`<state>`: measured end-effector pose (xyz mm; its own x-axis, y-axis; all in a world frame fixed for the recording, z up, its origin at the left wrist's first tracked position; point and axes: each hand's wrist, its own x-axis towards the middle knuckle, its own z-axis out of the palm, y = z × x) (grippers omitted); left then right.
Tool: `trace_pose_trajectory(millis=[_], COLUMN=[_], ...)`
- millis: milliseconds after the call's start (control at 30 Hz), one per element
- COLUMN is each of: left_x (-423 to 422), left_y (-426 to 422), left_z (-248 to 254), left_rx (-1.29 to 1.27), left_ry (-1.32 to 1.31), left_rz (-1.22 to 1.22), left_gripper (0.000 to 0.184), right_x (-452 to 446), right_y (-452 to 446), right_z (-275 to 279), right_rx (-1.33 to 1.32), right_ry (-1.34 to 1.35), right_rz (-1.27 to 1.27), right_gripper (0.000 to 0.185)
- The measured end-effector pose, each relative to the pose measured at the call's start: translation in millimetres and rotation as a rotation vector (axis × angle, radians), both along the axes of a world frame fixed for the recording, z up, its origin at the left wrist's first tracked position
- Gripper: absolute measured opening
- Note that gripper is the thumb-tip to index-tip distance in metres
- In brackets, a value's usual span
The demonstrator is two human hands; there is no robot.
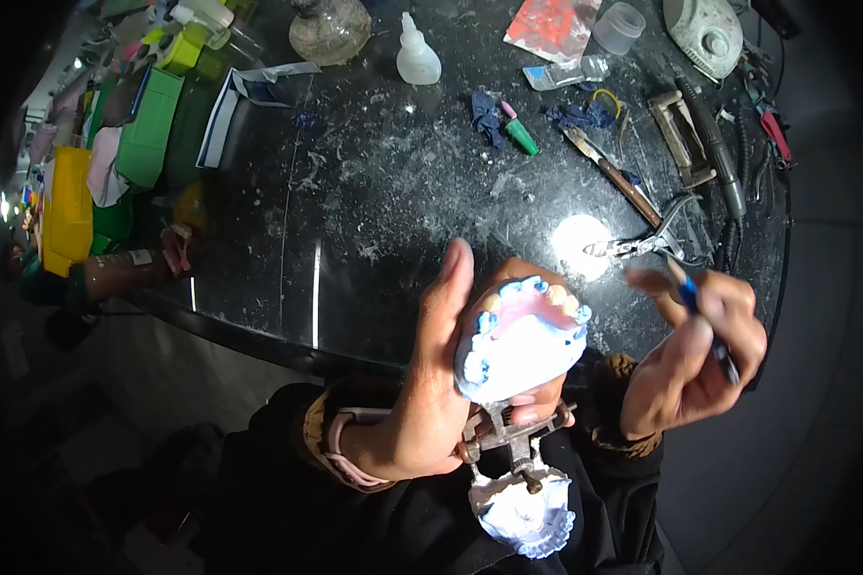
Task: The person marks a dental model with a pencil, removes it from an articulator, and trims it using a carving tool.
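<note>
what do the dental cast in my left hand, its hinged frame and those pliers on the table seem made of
Dental cast: probably plaster, matte, going by its chalky pale base. Hinged frame: likely metal, dull, given its tarnished brownish look. Pliers: apparently steel, shiny, judging by the bright glints.

Left hand (429,383) gripping, thumb (444,292) upright; right hand (692,355) raised, fingers (729,299) curled.

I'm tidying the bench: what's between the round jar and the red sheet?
In the head view, a white bottle stands between the jar and the sheet.
</note>
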<state>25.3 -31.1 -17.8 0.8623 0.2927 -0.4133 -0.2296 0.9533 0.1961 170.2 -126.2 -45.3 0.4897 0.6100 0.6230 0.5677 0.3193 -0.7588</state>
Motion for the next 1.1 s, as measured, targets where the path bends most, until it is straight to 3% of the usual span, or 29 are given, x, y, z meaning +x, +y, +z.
trace_pose_trajectory(millis=[100, 200, 333, 433, 567, 667, 767, 833, 867, 967, 1000, 1100], left_x=[-3.5, -6.6, -5.8, -6.5, -11.2, -13.2, -21.2, -22.2, -21.1, -20.8, -24.6, -22.7], left_y=[1.8, 2.7, 2.9, 2.3, 2.2, 1.5, 5.0, 4.4, 4.2, 4.3, 5.7, 0.8], left_z=[-1.4, -1.3, 1.4, 1.3, -1.4, -2.1, -11.2, -7.6, -0.5, -0.1, -6.8, -6.6], left_rx=[0.057, 0.054, 0.046, 0.084, 0.162, 0.291, 0.402, 0.486, 0.501, 0.625, 0.553, 0.618], left_ry=[0.011, 0.029, 0.043, 0.039, 0.028, 0.052, 0.013, 0.095, 0.182, 0.123, -0.007, 0.028], left_rz=[-0.013, -0.029, 0.000, -0.004, -0.069, -0.105, -0.132, -0.129, -0.135, -0.099, -0.091, -0.073], left_gripper=[0.074, 0.074, 0.075, 0.075, 0.078, 0.080, 0.078, 0.076, 0.076, 0.076, 0.076, 0.076], right_x=[-8.0, 0.1, 2.9, -0.9, -0.8, -5.0, -15.3, -21.1, -25.9, -37.9, -38.4, -38.5], right_y=[13.9, 14.5, 15.8, 16.6, 13.8, 12.2, 4.6, 6.6, 8.3, 11.5, 12.2, 13.8], right_z=[13.2, -6.0, -7.9, -5.5, 0.0, 10.0, 26.7, 41.6, 42.7, 39.4, 39.1, 39.2], right_rx=[-0.407, -0.500, -0.521, -0.845, -0.932, -0.693, -0.405, -0.360, -0.358, -0.329, -0.320, -0.311], right_ry=[0.116, 0.095, -0.211, -0.209, -0.281, -0.098, -0.028, -0.071, -0.066, -0.063, -0.061, -0.064], right_rz=[-0.297, -0.233, -0.251, -0.325, -0.359, -0.279, -0.001, 0.157, 0.172, 0.093, 0.097, 0.102], right_gripper=[0.010, 0.013, 0.015, 0.013, 0.018, 0.022, 0.036, 0.044, 0.049, 0.046, 0.044, 0.039])
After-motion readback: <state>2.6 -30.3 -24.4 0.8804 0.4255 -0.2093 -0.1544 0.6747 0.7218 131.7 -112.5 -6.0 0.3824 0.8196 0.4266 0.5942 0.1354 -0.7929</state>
